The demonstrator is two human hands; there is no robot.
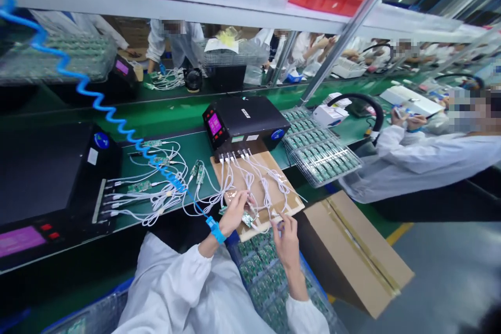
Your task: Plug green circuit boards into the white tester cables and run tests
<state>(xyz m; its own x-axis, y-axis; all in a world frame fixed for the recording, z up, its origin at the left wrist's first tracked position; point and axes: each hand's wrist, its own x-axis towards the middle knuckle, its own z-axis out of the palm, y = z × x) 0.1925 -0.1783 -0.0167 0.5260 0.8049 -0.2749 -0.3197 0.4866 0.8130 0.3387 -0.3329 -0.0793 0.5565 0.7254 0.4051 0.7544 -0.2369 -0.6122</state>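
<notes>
My left hand (235, 211), with a blue wrist strap (215, 229) and coiled cord, is over the front of a cardboard sheet (252, 235). Its fingers are closed; what is between them is too small to make out. Just beside it lies a small green circuit board (247, 219) with a white cable. My right hand (286, 237) is at the sheet's front edge, fingers bent and apart, near the white cables (267, 193). These cables run in bundles from the front of a black tester box (246, 120) with a pink screen.
Left, another black box (47, 167) has cables leading to several boards (141, 187). Trays of boards (321, 154) stand right of the tester; another tray (262, 271) is below my hands. A carton (360, 250) stands at right, near a seated co-worker (430, 151). A blue coiled cord (113, 115) crosses left.
</notes>
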